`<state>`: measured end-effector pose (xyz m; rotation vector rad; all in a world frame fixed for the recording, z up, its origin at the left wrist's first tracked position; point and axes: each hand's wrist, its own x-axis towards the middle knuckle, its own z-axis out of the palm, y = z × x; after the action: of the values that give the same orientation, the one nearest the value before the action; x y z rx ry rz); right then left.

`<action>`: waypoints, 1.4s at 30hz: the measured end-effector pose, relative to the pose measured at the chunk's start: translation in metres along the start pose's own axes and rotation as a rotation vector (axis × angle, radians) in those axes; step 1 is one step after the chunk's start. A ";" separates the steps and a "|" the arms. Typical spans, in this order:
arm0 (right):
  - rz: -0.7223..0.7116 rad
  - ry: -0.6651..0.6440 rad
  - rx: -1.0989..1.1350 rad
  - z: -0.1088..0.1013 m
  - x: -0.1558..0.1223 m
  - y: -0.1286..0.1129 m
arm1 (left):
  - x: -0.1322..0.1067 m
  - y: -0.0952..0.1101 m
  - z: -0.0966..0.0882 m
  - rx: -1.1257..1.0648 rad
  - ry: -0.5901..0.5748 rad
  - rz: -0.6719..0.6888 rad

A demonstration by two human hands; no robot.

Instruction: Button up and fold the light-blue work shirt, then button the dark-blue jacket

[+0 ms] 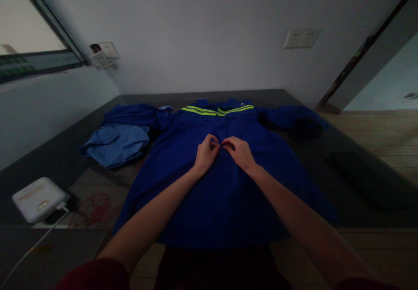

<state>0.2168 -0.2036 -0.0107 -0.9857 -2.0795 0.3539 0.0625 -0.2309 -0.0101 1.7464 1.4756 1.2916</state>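
Observation:
A blue work jacket (189, 203) with yellow-green reflective strips across the chest lies spread on the dark table, collar toward the wall. At the middle of its front, my left hand (208, 151) pinches the jacket's front edge. My right hand (239, 151) faces it a short way to the right, its thumb and forefinger also closed on the front edge. The fingertips of both hands almost meet. Whatever small fastening may lie between them is too small and dark to make out. The sleeves stretch out to both sides.
Folded lighter blue cloth (117, 144) lies beside the left sleeve. A white box-shaped device (41, 199) with a white cable sits at the table's left. On the right lies a flat black object (369, 179). Sockets (302, 38) are on the wall behind the table (261, 94).

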 end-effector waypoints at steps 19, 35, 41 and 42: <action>-0.076 -0.136 -0.331 -0.004 -0.001 -0.008 | -0.001 0.011 -0.007 0.358 -0.129 0.037; 0.020 0.029 0.153 -0.017 0.002 -0.006 | -0.001 0.018 -0.011 0.394 -0.217 0.026; 0.112 0.007 0.319 -0.013 0.001 0.000 | 0.001 0.018 -0.012 0.387 -0.238 0.001; 0.122 0.006 0.340 -0.012 0.001 0.001 | 0.001 0.018 -0.011 0.398 -0.241 -0.013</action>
<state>0.2262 -0.2032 -0.0026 -0.9054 -1.8770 0.7396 0.0605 -0.2369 0.0105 2.0509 1.6760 0.7794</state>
